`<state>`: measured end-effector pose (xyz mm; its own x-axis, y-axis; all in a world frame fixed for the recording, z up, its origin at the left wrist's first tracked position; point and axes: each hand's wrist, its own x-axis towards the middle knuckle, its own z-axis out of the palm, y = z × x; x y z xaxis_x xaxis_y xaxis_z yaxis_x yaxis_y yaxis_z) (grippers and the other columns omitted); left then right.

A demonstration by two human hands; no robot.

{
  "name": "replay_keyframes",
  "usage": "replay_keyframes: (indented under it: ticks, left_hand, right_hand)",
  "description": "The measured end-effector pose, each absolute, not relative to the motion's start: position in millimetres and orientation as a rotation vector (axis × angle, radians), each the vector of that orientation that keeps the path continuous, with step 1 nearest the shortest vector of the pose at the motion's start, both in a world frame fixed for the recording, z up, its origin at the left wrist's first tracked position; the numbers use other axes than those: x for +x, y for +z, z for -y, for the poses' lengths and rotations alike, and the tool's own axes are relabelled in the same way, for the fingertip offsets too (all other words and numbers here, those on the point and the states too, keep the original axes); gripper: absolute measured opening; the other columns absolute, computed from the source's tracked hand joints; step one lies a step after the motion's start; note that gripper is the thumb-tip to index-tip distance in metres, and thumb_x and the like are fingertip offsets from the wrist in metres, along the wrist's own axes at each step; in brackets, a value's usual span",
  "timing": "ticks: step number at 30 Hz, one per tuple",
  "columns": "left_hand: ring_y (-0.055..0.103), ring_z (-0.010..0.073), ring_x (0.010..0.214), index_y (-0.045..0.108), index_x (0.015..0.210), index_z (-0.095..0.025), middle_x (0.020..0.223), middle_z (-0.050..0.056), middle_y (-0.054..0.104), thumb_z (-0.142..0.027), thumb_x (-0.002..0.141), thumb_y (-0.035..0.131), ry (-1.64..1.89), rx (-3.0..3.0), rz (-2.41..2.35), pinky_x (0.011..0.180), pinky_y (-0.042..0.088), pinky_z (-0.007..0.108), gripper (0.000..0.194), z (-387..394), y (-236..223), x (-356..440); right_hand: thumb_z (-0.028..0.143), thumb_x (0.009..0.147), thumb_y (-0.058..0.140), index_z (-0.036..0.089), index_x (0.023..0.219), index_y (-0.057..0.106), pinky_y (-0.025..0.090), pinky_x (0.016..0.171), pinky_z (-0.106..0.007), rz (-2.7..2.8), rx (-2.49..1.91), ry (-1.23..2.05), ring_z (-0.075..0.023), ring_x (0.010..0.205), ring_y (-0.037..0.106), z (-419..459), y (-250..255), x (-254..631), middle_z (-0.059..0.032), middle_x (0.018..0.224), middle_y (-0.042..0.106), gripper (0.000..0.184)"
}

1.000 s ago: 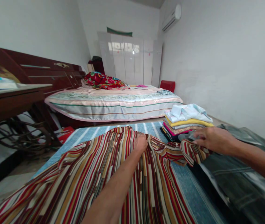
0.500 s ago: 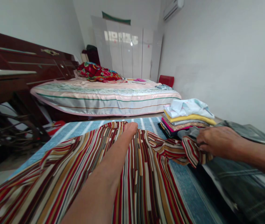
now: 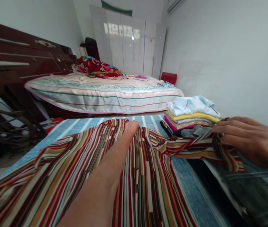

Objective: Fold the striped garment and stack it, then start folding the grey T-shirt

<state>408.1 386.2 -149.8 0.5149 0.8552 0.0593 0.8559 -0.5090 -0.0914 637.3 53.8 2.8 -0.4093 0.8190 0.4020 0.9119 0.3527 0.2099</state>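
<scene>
A striped shirt (image 3: 143, 176) in red, brown, tan and white lies spread before me, its collar at the far end. At that collar, my left hand (image 3: 132, 126) is closed on the cloth; the fingers are mostly hidden behind the back of the hand. My right hand (image 3: 249, 135) pinches the end of the shirt's right-side sleeve (image 3: 190, 146), which stretches sideways from the shoulder, its cuff hanging in a loop below the fingers. Dark grey-green denim clothing (image 3: 254, 189) lies under the right hand.
Beyond the sleeve stands a stack of folded clothes (image 3: 192, 108), pale blue and yellow on top. The shirt rests on a blue striped cloth surface (image 3: 77, 126). Behind is a bed (image 3: 105, 97) with a red floral quilt (image 3: 98, 67). A dark table (image 3: 1, 71) stands at left.
My right hand has moved right, drawing the sleeve out straighter and farther over the denim. The left hand stays at the collar. The view has tilted slightly down.
</scene>
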Motion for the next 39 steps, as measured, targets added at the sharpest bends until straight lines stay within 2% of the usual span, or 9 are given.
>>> replay_keyframes:
  ticks: [5, 10, 14, 19, 23, 28, 32, 34, 39]
  left_hand:
    - [0.062, 0.0249, 0.102, 0.067, 0.106, -0.014, 0.108, 0.017, 0.067, -0.02, 0.08, 0.055, -0.037, -2.634, 1.508, 0.086, 0.049, 0.031, 0.029, -384, -149, 410]
    - [0.063, 0.0255, 0.099, 0.066, 0.105, -0.012, 0.107, 0.017, 0.066, -0.011, 0.079, 0.051, -0.067, -2.645, 1.469, 0.083, 0.05, 0.033, 0.03, -375, -143, 407]
    - [0.059, 0.0255, 0.104, 0.064, 0.105, -0.011, 0.109, 0.016, 0.063, -0.007, 0.081, 0.044, -0.148, -2.668, 1.393, 0.086, 0.048, 0.034, 0.032, -352, -137, 400]
    - [0.057, 0.0226, 0.102, 0.064, 0.103, -0.013, 0.104, 0.012, 0.063, -0.014, 0.082, 0.048, -0.176, -2.712, 1.391, 0.088, 0.046, 0.032, 0.026, -316, -143, 393]
    - [0.053, 0.0212, 0.108, 0.064, 0.102, -0.017, 0.113, 0.009, 0.06, -0.023, 0.086, 0.045, -0.206, -2.753, 1.426, 0.094, 0.042, 0.033, 0.025, -296, -158, 393]
    - [0.038, 0.0228, 0.128, 0.056, 0.118, -0.017, 0.139, 0.01, 0.044, -0.03, 0.09, 0.037, -0.26, -2.786, 1.477, 0.104, 0.032, 0.037, 0.036, -287, -173, 400]
    - [0.037, 0.0239, 0.13, 0.053, 0.12, -0.016, 0.141, 0.013, 0.042, -0.035, 0.09, 0.037, -0.248, -2.807, 1.536, 0.105, 0.03, 0.039, 0.039, -287, -177, 404]
    - [0.036, 0.0236, 0.131, 0.052, 0.121, -0.016, 0.141, 0.012, 0.042, -0.037, 0.09, 0.037, -0.244, -2.817, 1.549, 0.105, 0.029, 0.039, 0.04, -286, -178, 403]
    - [0.033, 0.0227, 0.132, 0.049, 0.123, -0.017, 0.142, 0.012, 0.04, -0.038, 0.091, 0.035, -0.274, -2.827, 1.535, 0.106, 0.026, 0.04, 0.041, -279, -177, 400]
  right_hand:
    - [0.027, 0.084, 0.043, 0.027, 0.072, 0.064, 0.053, 0.084, -0.042, 2.351, -1.656, -0.512, -0.0297, 0.105, 0.06, -40, -24, 658, -0.0028, 0.118, 0.062, 0.024]
    - [0.026, 0.085, 0.036, 0.024, 0.076, 0.062, 0.054, 0.057, -0.035, 2.145, -2.007, -0.446, -0.0256, 0.084, 0.066, -31, -29, 648, -0.0049, 0.131, 0.052, 0.027]
    - [0.025, 0.083, 0.039, 0.024, 0.079, 0.062, 0.048, 0.052, -0.031, 2.123, -2.175, -0.447, -0.0208, 0.07, 0.065, -35, -29, 650, -0.0066, 0.119, 0.058, 0.023]
    - [0.018, 0.077, 0.038, 0.022, 0.068, 0.059, 0.046, 0.069, -0.03, 2.104, -2.065, -0.18, -0.0182, 0.076, 0.061, -49, -29, 655, -0.0047, 0.086, 0.063, 0.024]
    - [0.041, 0.085, 0.037, 0.02, 0.066, 0.058, 0.043, 0.062, -0.029, 1.957, -2.204, -0.057, -0.0173, 0.064, 0.058, -61, -28, 649, -0.0044, 0.072, 0.061, 0.036]
    - [0.066, 0.074, 0.047, 0.018, 0.085, 0.061, 0.039, 0.054, -0.031, 1.589, -2.637, -0.367, -0.0263, 0.07, 0.062, -66, -26, 638, -0.0108, 0.079, 0.065, 0.052]
    - [0.039, 0.078, 0.049, 0.02, 0.078, 0.063, 0.037, 0.052, -0.028, 1.65, -2.731, -0.22, -0.0246, 0.069, 0.064, -72, -25, 637, -0.0083, 0.073, 0.066, 0.023]
    - [0.026, 0.077, 0.045, 0.021, 0.07, 0.063, 0.037, 0.053, -0.028, 1.699, -2.674, -0.167, -0.0231, 0.067, 0.064, -76, -22, 639, -0.007, 0.069, 0.065, 0.019]
    - [0.03, 0.079, 0.047, 0.021, 0.079, 0.065, 0.046, 0.068, -0.032, 1.567, -2.038, -0.202, -0.0204, 0.073, 0.062, -70, 3, 634, -0.0039, 0.078, 0.068, 0.02]
